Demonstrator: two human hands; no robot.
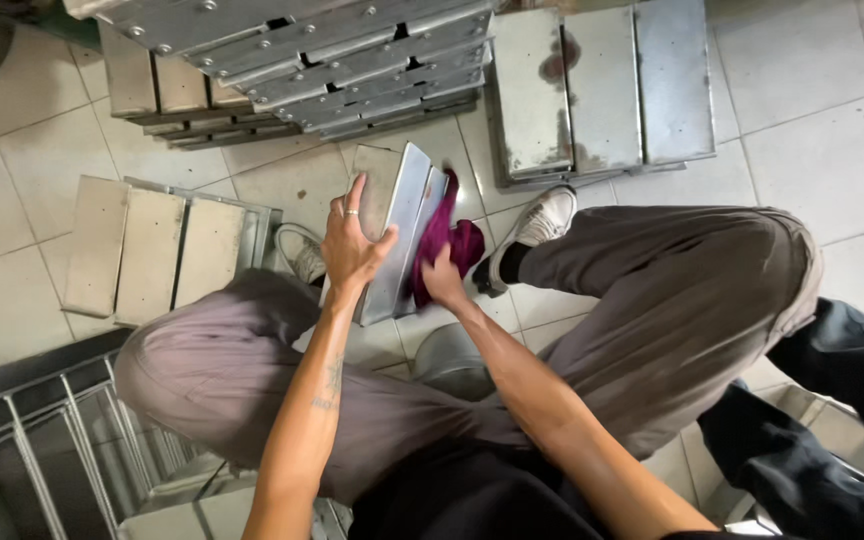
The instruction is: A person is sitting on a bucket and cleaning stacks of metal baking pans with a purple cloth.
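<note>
Right fingers (439, 272) buried in magenta cloth (442, 235), metal tray (402, 235) edge-on

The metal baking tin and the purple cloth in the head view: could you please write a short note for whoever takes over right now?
Left hand: grips the metal baking tin, holding it tilted on edge between the knees.
Right hand: presses a purple cloth against the tin's inner side.
Around: stacked tins ahead, a triple tin with a dark stain at upper right, another triple tin upside down to the left, all on the tiled floor.
Done: cannot tell which tins have been wiped.
Left: the tin in hand is mid-wipe.
</note>
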